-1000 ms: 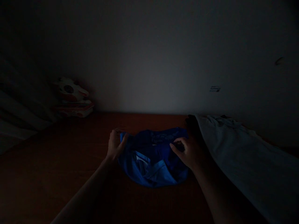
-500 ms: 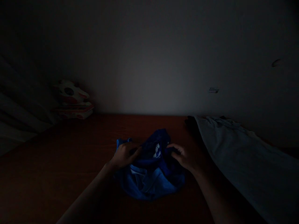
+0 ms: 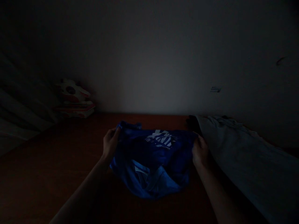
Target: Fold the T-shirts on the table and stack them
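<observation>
Left hand [image 3: 109, 145] and right hand [image 3: 200, 152] each pinch an edge of the blue garment [image 3: 149, 157], stretched between their fingers; uneven pull, we judge, could slip one side loose and crumple the white print [image 3: 161, 138].

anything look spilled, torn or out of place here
Nothing clearly stands out. The blue cloth is bunched on its near side, the gray cloth creased at its far end, but no spill or tear shows. It's too dark to rule out small stains.
</observation>
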A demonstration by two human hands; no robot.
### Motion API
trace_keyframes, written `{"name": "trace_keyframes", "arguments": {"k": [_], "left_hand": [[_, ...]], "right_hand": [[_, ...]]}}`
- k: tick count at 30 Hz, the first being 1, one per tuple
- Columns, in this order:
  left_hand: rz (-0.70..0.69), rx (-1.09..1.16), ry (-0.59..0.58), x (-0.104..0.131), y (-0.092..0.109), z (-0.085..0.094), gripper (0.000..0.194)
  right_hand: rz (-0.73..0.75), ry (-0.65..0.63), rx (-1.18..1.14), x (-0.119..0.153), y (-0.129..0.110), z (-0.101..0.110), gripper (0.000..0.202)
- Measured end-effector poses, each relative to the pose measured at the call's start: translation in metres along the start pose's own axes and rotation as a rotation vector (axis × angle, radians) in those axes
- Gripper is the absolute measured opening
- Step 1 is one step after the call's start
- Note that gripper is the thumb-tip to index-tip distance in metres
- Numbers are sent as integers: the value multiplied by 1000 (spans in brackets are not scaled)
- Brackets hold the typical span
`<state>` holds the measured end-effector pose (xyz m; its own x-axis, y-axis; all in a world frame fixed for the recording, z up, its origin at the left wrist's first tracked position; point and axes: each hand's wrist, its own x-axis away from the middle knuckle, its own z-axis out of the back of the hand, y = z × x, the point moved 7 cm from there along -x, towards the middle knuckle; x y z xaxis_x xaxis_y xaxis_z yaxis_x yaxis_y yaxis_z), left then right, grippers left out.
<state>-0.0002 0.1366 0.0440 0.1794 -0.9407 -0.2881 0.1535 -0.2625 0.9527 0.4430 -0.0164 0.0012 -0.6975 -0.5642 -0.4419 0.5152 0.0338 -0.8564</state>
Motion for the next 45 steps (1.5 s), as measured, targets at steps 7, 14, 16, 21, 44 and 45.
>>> {"name": "trace_keyframes", "arguments": {"k": [7,14,16,21,44,45], "left_hand": [[-388,-268,23,11,21,-1,37],[-706,-788,-714,69,22,-69,46],[-628,-889,-752,67,6,-69,62],[-436,-1064,-640,46,-25,-52,89],[-250,-236,-1074,116,43,-95,44],[-208,-188,-1077,121,41,-99,43]], "right_hand": [[136,-102,136,5,-26,-9,54],[205,-413,340,29,-31,-35,54],[160,-415,302,25,-20,-35,36],[71,-189,191,2,0,-13,39],[-226,-1122,-675,93,-105,-75,60],[-240,-1197,-736,100,-112,-78,60]]}}
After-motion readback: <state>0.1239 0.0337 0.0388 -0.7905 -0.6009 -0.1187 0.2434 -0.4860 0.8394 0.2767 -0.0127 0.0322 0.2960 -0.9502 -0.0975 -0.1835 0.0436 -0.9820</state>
